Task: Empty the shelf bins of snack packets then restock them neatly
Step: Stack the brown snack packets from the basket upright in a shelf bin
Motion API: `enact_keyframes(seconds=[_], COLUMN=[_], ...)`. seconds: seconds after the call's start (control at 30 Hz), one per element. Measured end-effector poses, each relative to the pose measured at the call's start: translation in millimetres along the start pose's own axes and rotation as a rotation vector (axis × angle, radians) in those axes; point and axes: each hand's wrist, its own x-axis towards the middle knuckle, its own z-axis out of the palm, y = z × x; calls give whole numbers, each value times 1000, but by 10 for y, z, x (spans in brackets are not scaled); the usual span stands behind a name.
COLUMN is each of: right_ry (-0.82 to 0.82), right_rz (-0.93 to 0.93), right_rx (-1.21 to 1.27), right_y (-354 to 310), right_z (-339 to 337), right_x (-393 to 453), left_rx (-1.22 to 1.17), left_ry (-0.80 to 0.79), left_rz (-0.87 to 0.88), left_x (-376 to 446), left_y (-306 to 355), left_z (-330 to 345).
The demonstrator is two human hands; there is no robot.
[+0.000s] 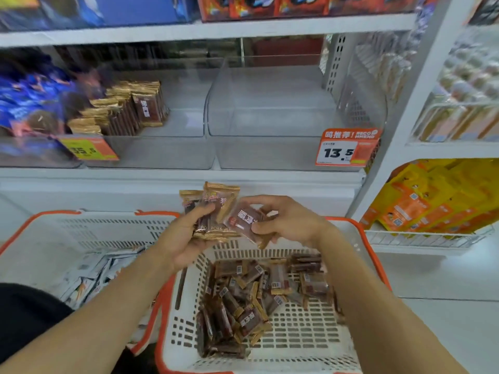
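The fingers (208, 211) of the left hand (183, 238) curl round a small fan of brown jerky packets (213, 209), thumb on their front, held upright above the right basket (186, 306). The right hand (286, 220) pinches one more packet (243, 220) between thumb and fingers, its edge touching the fan. Loose packets (256, 300) lie in that basket below. On the shelf, the middle bin (162, 152) holds a standing row (127, 109) at its left; the right bin (270, 149) holds nothing.
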Motion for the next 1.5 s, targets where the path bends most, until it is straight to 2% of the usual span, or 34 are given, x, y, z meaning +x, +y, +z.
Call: enact_keyframes(seconds=[0.1, 0.2, 0.3, 0.4, 0.47, 0.5, 0.6, 0.67, 0.83, 0.97, 1.13, 1.3, 1.37, 1.43, 1.5], right_ry=[-25, 34, 130, 194, 267, 302, 253, 218, 166, 51, -32, -134, -92, -19, 92], right_rz=[-4, 17, 25, -81, -85, -55, 57, 75, -47, -12, -42, -108, -133, -179, -238], right_rx=[-174, -325, -187, -84, 24, 155, 427, 459, 438, 415, 396, 390, 424, 432, 349], right_y=[-389, -735, -963, -1081, -1124, -1129, -1290, -1433, -1838, -1897, -1931, -2074, -2088, -2104, -2094], right_z=[-209, -267, -202, -49, 73, 117, 429, 678, 1066, 1219, 1303, 1301, 1291, 1279, 1234], right_x=[-110, -114, 14, 178, 313, 344, 565, 750, 1300, 1641, 1865, 1970, 2055, 2122, 2169], left_rx=[204, 423, 468, 343, 231, 185, 87, 81, 137, 113, 322, 501, 571, 659, 855], left_ry=[-104, -205, -300, -311, -262, -230, -133, -75, 52, 169, 247, 352, 373, 393, 468], left_rz=[-5, 1, 13, 47, 88, 105, 170, 218, 419, 457, 669, 628, 648, 751, 799], left_x=[-90, -163, -194, -197, -168, -152, -90, -20, 141, 261, 293, 216, 206, 183, 222], left_y=[434, 757, 930, 1025, 1100, 1123, 1232, 1296, 1587, 1813, 1884, 1971, 2005, 2069, 2119], left_z=[32, 13, -26, -27, -49, -34, -176, -322, -664, -1029, -1345, -1372, -1338, -1262, -1264])
